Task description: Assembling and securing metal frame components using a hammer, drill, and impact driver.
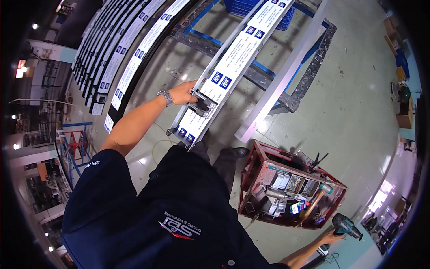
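Note:
A long metal profile (244,49) with white printed protective film runs away from me, laid on a frame stand. Set across its near part is a small black and silver bracket (204,106). My left hand (182,93), with a watch on the wrist, is closed at the profile's left edge against this bracket; its fingertips are partly hidden. Far out at the lower right, my right hand (331,236) grips a teal and black cordless drill (345,226) by the handle. The drill is held away from the profile, its chuck toward the right.
A red tool cart (293,190) with hammer, boxes and metal parts stands to the right. A bare pale profile (277,85) lies on the blue and black stand (309,71). Several film-covered profiles (112,58) are lined up at the left. A blue crate (284,20) sits beyond.

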`<state>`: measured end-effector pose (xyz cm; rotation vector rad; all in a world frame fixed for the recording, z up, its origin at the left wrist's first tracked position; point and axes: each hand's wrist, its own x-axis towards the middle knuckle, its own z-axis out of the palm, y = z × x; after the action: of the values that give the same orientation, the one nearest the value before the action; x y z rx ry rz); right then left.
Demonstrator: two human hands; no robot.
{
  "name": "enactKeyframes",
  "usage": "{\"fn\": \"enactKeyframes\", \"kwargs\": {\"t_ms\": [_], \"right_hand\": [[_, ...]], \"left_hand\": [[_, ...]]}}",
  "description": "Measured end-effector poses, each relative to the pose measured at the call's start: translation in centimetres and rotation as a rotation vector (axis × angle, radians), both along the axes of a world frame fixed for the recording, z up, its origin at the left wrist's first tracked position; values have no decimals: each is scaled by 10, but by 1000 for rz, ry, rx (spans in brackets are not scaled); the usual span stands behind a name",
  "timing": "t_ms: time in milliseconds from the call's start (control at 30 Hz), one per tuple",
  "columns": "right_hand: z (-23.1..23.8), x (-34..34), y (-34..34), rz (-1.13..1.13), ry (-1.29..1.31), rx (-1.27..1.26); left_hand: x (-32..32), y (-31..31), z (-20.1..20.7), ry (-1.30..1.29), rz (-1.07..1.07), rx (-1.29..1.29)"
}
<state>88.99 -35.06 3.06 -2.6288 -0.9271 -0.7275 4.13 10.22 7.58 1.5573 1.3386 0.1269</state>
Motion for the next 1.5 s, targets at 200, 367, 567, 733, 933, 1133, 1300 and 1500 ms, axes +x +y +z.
{"fn": "enactKeyframes", "kwargs": {"t_ms": [200,367,567,733,933,1133,1300,1500], "right_hand": [[114,-216,60,114,56,379],[158,-379,112,422,450,582],[211,-527,163,730,1134,719],[230,-571,175,821,1267,644],[229,-618,191,858,1259,504],[224,-638,188,793,1307,356],[225,-647,189,789,1426,350],[223,-628,188,775,1508,228]], "left_hand": [[-10,2,-21,-121,-63,151],[-10,-7,-25,-109,34,135],[-10,-3,-37,20,-26,147],[-8,-1,-22,45,-51,84],[-13,4,-31,19,-45,106],[-11,1,-24,41,-88,87],[-7,3,-17,86,-134,66],[-10,3,-17,50,-92,107]]}}
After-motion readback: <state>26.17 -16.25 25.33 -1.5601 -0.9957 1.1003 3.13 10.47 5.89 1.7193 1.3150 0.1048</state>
